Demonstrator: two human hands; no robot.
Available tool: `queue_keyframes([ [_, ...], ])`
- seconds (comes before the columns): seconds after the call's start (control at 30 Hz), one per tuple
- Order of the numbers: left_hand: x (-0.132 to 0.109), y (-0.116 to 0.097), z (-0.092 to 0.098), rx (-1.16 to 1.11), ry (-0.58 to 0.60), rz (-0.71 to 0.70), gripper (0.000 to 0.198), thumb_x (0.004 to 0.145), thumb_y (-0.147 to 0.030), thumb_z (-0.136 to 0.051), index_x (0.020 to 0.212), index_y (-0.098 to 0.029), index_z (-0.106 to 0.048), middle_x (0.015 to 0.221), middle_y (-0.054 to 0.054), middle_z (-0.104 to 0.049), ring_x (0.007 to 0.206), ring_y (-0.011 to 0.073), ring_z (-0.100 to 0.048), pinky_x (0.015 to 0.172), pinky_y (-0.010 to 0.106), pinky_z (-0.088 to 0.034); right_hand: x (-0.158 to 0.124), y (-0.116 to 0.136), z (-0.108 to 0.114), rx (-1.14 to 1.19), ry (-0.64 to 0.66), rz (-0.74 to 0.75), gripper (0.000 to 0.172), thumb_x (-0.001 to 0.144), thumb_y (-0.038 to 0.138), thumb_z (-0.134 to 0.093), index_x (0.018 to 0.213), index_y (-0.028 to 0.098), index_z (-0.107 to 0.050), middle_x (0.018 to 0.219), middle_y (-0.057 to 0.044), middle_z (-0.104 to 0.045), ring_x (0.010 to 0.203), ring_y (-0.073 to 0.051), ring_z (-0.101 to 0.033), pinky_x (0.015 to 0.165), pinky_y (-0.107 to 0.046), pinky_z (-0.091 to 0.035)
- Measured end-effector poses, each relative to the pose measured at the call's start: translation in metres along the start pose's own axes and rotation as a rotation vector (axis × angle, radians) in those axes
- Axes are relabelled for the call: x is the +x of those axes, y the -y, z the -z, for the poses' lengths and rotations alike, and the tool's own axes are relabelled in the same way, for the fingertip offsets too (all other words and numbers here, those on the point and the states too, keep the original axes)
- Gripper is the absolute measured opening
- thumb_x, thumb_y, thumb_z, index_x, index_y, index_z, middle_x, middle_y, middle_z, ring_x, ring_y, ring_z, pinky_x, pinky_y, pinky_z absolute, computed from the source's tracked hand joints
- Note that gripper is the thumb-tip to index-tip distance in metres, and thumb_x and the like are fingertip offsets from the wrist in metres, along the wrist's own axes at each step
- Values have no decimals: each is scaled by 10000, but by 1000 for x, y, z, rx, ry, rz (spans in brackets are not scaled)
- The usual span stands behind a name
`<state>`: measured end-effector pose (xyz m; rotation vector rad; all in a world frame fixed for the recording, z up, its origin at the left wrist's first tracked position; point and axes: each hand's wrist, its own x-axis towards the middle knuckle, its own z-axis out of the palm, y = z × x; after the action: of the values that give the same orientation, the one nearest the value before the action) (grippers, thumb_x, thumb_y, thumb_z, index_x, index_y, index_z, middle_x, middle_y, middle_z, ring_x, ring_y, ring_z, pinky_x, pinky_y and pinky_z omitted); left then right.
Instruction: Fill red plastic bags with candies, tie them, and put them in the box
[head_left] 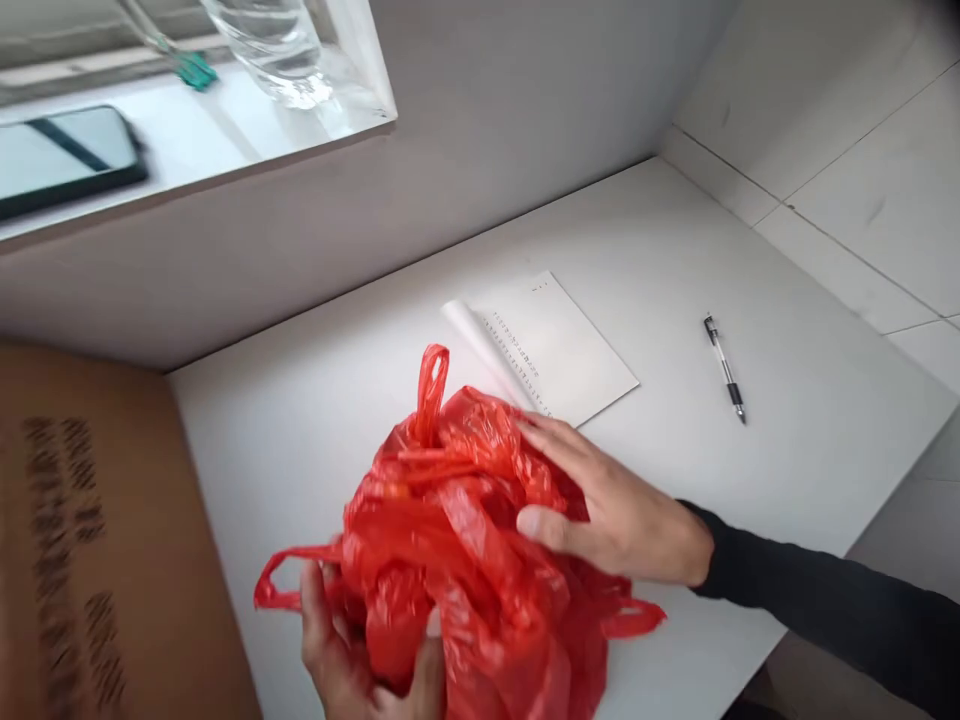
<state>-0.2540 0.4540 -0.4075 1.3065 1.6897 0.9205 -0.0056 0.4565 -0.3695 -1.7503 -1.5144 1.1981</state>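
A crumpled red plastic bag (480,590) fills the lower middle of the head view, its loop handles sticking out at the top and at both sides. At its lower left, my left hand (367,655) grips the plastic, with the thumb over the front and the other fingers partly hidden behind folds. My right hand (600,500) rests against the right side of the bag, thumb apart from the stretched fingers, some fingertips hidden by the plastic. What the bag holds, if anything, is out of sight.
Behind the bag on the white table (750,520) lies an open notebook (562,350), with a pen (725,368) to its right. A cardboard box (142,600) stands at left. On the window sill (225,130) are a phone (67,160) and a clear glass (281,55).
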Motion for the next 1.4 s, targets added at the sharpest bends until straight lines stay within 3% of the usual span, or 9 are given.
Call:
queue_keyframes([
  [0.1,-34,-22,6,21,-98,-36,854,862,-460,-713,1595,-381,-282,1649,33,-363,1524,340,-299,1226,585,-252,-18,-7,19,15,-56,104,665,976,555,-556,1557,273,-398,1600,-58,-418,1475,-275,-385,1227,-502,-339],
  [0.23,-109,-36,-3,256,-287,-370,761,932,-361,-663,1598,-331,-296,1664,68,-314,1535,324,-272,1253,557,-208,-36,-31,32,-212,-258,230,474,1054,466,-387,1438,226,-527,1462,-65,-575,1336,-199,-548,1112,-361,-491],
  [0.4,-163,-19,-43,729,-99,-638,822,919,-370,-683,1614,-305,-250,1726,97,-66,1567,410,-70,1239,662,-94,-37,-76,32,-392,-300,307,472,1011,314,-408,1417,136,-568,1496,-173,-529,1435,-316,-419,1202,-517,-334],
  [0.57,-141,-1,-52,835,-166,-622,698,957,-364,-625,1585,-232,-351,1711,156,-131,1569,388,-100,1228,669,-109,-24,-97,42,-484,-304,310,473,977,290,-439,1378,93,-594,1496,-229,-517,1408,-379,-439,1176,-602,-300],
  [0.8,-85,-15,-41,859,-185,-621,607,955,-346,-614,1531,-234,-460,1668,161,-285,1550,387,-201,1216,673,-149,-26,-65,37,-436,-314,381,490,1001,420,-456,1403,164,-572,1413,-159,-593,1312,-303,-535,1129,-464,-406],
  [0.9,-88,-31,-46,843,-228,-639,628,962,-279,-579,1561,-210,-404,1702,152,-176,1566,390,-120,1222,674,-123,-24,-49,24,-403,-286,401,552,948,400,-579,1441,157,-527,1323,-153,-642,1217,-304,-582,1068,-460,-449],
  [1.03,-113,-36,-59,846,-146,-737,598,957,-200,-559,1540,-261,-445,1703,103,-204,1567,338,-166,1255,608,-111,-21,-39,26,-333,-282,367,268,948,207,-542,1180,149,-663,1103,-112,-710,1062,-257,-639,983,-451,-478],
  [1.23,-82,-24,-75,788,-106,-733,569,957,-145,-532,1513,-255,-491,1617,120,-413,1528,351,-286,1237,643,-121,-60,-39,53,-175,-247,306,204,950,242,-460,991,240,-660,959,-26,-737,831,-205,-672,776,-337,-520],
  [1.4,-46,-45,-79,654,-145,-658,499,955,-138,-530,1438,-257,-579,1588,110,-455,1527,343,-287,1248,618,-86,-97,-42,55,-47,-144,221,157,976,285,-454,992,265,-609,935,19,-733,776,-168,-673,699,-295,-532],
])
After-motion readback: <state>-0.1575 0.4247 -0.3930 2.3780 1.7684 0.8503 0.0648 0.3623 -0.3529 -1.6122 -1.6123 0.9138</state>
